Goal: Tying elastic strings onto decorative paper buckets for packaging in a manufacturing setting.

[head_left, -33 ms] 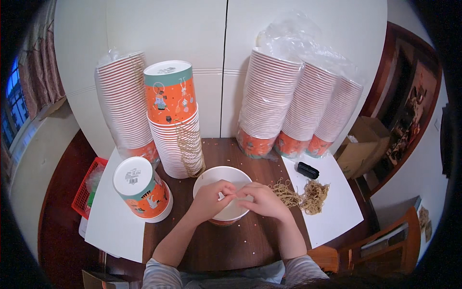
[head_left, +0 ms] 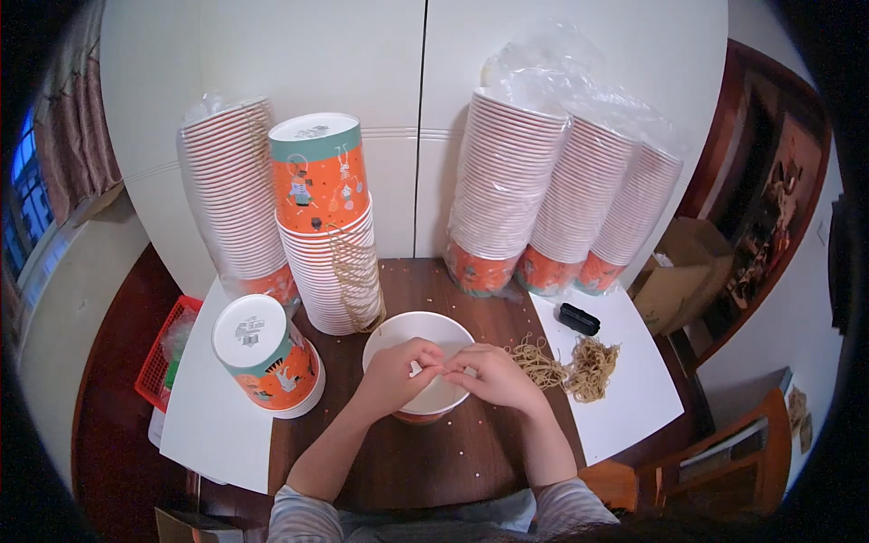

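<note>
An open paper bucket (head_left: 421, 330), white inside, stands upright at the middle of the table. Over its mouth my left hand (head_left: 398, 376) and my right hand (head_left: 493, 376) meet, thumbs and fingers pinched with the tips close together. Whatever lies between the fingertips is too small to make out. Right of the bucket are two tangled heaps of tan string, one (head_left: 536, 364) near my right hand and another (head_left: 593, 369) farther right. Behind the bucket, loops of tan string (head_left: 351, 262) hang down the side of a tall stack of upside-down orange paper buckets (head_left: 317, 185).
A short stack of upside-down buckets (head_left: 272, 362) stands at left. Plastic-wrapped bucket stacks rise at the back left (head_left: 231, 190) and back right (head_left: 507, 181). A small black object (head_left: 579, 319) lies on the white right side of the table (head_left: 625, 416). A red basket (head_left: 167, 362) sits beyond the left edge.
My right fingertips have shifted very slightly left, closer to the left ones. Everything else looks the same.
</note>
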The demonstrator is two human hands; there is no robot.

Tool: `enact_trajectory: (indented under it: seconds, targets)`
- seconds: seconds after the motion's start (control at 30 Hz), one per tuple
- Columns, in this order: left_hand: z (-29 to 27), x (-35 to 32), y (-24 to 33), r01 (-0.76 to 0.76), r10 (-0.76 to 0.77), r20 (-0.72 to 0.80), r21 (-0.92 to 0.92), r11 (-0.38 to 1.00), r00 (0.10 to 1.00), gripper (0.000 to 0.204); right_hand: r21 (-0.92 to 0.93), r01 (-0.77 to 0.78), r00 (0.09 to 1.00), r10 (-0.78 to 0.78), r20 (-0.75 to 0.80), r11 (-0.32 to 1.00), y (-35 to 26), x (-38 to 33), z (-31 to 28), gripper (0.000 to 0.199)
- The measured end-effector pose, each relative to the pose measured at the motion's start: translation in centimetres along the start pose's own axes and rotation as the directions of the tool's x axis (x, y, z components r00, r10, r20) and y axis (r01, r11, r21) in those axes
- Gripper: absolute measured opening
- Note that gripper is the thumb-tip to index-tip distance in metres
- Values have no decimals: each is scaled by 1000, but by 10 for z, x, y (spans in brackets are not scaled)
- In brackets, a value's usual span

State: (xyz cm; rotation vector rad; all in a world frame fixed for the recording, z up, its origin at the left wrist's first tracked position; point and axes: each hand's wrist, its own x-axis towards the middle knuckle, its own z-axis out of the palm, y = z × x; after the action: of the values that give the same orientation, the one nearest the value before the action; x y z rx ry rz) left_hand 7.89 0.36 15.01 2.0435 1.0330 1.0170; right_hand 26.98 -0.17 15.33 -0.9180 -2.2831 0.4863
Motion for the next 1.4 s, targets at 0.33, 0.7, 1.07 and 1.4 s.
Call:
enact_trajectory:
  seconds: [0.33, 0.7, 1.07, 1.4]
  targets:
    - [-13, -55, -6, 134, -138, -263, -33, 990, 955, 12, 190, -39, 990, 12, 144, 981, 13, -1, -7, 11]
    - [15, -72, -96, 550, -709, 18, -644, 531, 705, 17, 265, -8, 963, -64, 262, 964, 19, 5, 1, 9]
    - [18, -71, -91, 585, -712, 224, -749, 312, 666, 4, 258, 20, 967, -84, 241, 966, 24, 4, 1, 10]
    - [13, -74, -73, 402, -639, 319, -916, -17, 700, 6, 296, -9, 965, -70, 254, 955, 20, 5, 0, 11]
